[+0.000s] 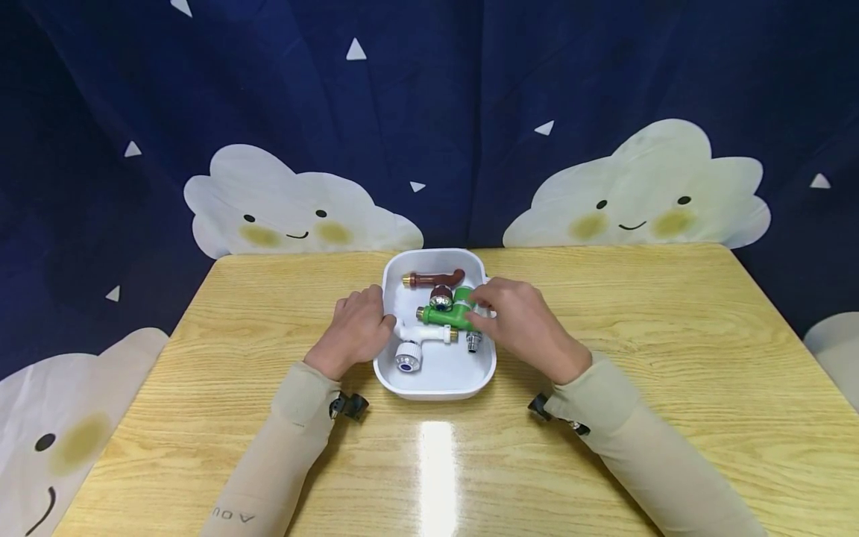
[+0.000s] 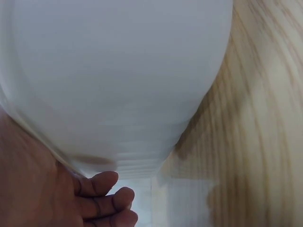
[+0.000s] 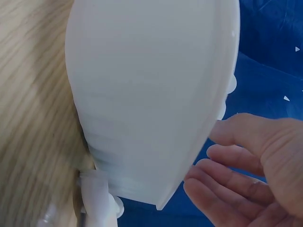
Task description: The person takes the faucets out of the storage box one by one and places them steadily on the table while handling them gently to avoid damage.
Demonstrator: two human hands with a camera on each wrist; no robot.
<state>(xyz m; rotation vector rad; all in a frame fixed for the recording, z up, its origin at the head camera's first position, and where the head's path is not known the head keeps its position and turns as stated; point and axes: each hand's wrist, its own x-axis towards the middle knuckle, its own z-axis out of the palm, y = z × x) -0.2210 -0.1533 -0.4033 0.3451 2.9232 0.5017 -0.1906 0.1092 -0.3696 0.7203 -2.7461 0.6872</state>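
A white plastic tub holds three taps. Its left rim is gripped by my left hand; the left wrist view shows curled fingers at the tub's outer wall. My right hand reaches over the right rim, thumb and fingers at the right end of a green tap. The rim conceals its fingertips in the right wrist view, so a pinch cannot be confirmed. Below the green tap lies a white tap with a round chrome-fronted knob. A brown tap lies along the far side.
The tub stands on a wood-grain table. Behind the table's far edge hangs a dark blue curtain with cloud faces. Each sleeve carries a small black wrist device near the cuff.
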